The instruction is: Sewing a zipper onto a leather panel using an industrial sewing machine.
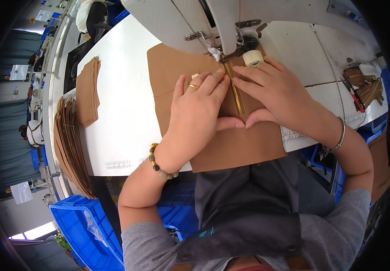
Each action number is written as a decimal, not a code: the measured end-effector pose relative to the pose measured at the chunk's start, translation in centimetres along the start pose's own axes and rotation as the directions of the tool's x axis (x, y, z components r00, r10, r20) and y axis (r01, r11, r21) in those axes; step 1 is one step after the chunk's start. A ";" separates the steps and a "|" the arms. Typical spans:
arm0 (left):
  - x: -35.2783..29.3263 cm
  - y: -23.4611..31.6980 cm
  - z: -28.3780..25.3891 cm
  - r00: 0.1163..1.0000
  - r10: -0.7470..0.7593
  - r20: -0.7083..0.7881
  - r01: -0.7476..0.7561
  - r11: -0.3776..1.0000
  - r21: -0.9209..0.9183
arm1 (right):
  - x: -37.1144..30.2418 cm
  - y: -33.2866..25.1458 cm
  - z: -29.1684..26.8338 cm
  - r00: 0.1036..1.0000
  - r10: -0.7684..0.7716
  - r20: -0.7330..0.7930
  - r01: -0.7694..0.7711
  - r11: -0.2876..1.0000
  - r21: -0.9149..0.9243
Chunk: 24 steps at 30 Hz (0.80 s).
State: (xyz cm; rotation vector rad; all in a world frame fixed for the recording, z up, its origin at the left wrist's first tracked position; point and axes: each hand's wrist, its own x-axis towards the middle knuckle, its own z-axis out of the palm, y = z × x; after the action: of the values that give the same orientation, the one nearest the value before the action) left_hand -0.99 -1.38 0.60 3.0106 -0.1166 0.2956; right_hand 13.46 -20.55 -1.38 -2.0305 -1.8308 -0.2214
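A brown leather-like panel (240,151) lies flat under the head of a white sewing machine (181,22). Set into the panel is a zipper (236,97) with gold teeth, running from the machine's foot (224,58) toward me. My left hand (199,101) rests flat on the panel left of the zipper, its fingertips close to the foot. To the zipper's right my right hand (276,90) lies with fingers spread on the panel. Both thumbs nearly meet below the zipper's near end. Neither hand grips anything; both press from above.
Brown pieces (88,92) lie at the table's left, with a hanging stack (70,144) beside them. Brown scraps (362,86) and red-handled snips (356,100) lie at the right. Blue crates (86,230) stand below the table. A white knurled knob (252,58) sits beside the foot.
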 end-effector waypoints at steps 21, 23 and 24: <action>-1.3 0.7 1.4 0.985 -0.148 -0.083 0.124 0.961 -0.248 | -0.2 0.0 -0.3 0.999 -0.023 0.036 0.018 0.991 0.135; -1.4 0.8 1.6 0.983 -0.135 -0.122 0.101 0.963 -0.249 | -0.2 -0.2 -0.2 1.000 -0.015 0.006 0.014 0.992 0.126; -1.4 0.7 1.6 0.987 -0.103 -0.125 0.070 0.968 -0.240 | -0.2 -0.2 -0.1 1.000 -0.015 0.003 0.015 0.992 0.127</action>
State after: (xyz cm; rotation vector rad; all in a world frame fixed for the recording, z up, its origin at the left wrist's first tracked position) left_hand -2.12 -2.21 -1.17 2.7420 -0.0065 0.4450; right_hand 13.25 -20.81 -1.30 -1.9323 -1.8152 -0.1019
